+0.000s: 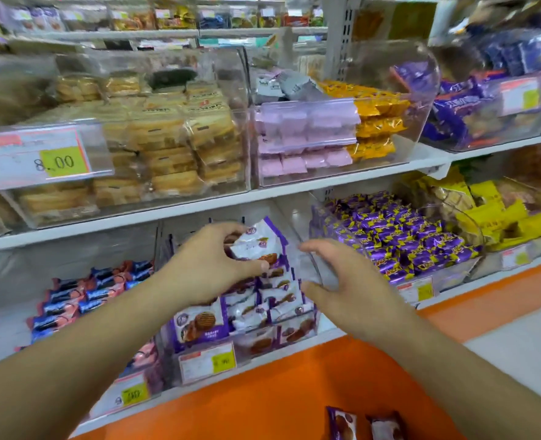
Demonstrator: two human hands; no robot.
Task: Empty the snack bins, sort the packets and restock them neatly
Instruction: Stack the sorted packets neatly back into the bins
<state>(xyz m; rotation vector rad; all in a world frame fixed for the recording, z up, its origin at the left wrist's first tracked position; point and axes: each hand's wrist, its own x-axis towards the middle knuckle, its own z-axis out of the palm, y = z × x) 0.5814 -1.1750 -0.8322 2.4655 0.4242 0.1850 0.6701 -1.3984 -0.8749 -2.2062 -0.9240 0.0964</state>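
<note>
— Looking down, we see our left hand [210, 265] gripping one biscuit packet [256, 246] above its clear bin [307, 249].
— Our right hand [342, 281] is loose, holding nothing. Two packets [342, 423] below are cut off.

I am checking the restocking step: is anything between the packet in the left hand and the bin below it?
Nothing visible blocks it. The left hand grips a white and purple cookie packet directly above the open clear bin, which already holds matching packets. The right hand hovers beside the bin, not over its opening.
</note>
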